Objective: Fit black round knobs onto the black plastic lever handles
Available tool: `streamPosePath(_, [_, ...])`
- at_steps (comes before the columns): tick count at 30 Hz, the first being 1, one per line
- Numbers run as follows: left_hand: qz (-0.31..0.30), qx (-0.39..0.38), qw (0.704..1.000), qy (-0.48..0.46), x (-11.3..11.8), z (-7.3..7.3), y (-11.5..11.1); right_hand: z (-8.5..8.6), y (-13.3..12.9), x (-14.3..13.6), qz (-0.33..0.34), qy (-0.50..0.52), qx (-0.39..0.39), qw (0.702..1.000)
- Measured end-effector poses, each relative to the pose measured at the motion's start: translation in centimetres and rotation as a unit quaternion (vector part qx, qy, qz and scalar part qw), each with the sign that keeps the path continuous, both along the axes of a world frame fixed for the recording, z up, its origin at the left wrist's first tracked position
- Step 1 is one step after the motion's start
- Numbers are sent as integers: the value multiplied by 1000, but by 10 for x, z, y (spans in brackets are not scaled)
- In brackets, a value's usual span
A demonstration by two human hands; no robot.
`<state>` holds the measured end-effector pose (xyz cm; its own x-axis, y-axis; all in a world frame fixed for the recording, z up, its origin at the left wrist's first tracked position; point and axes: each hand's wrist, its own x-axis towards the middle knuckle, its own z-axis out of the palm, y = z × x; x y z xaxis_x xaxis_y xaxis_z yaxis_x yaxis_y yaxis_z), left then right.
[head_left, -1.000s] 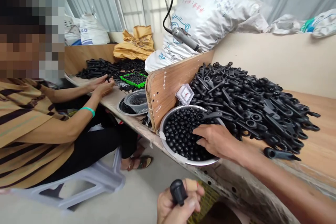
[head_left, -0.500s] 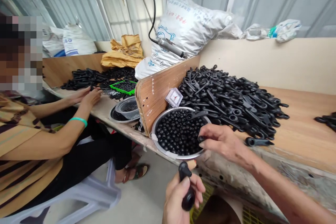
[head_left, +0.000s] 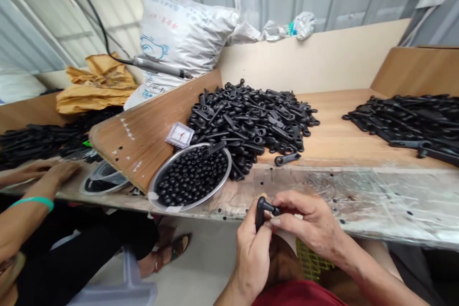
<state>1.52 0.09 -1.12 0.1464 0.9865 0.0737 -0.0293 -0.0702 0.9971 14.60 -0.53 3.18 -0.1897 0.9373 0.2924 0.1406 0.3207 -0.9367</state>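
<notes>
My left hand is closed around a black plastic handle, which stands upright with a short stub pointing right. A small black ball is pinched between the thumb and fingers of my right hand. It touches the end of the stub; whether it is seated there I cannot tell. Beyond my hands, on the left, a metal bowl holds many black balls, with one handle lying across its far rim. Behind it a large pile of black handles covers part of the bench.
A wooden divider stands left of the bowl, with a small square clock against it. Another pile of long black parts lies at the right. A co-worker's arm is at the far left. A white sack leans behind.
My right hand has moved from the bowl with the ball to the handle in my left hand. The handle has turned so its stub faces right. The view has swung right.
</notes>
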Motion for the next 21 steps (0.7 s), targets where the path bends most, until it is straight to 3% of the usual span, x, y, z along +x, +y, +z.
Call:
streamPosePath(6, [-35,37,996,78,32,-6,-6,-18,-16,34,-109,-39,126,985])
streamPosePath(13, [-66,70,984,150,60,-15,-15,-35,-31,55,-225,-104,262,933])
streamPosePath(17, [-99,56,984,137,69,-16,-21,-40,-36,58,-257,-113,297,913])
streamPosePath(21, [-112,15,987,113,75,-16,-26,-50,-39,57,-276,-76,274,918])
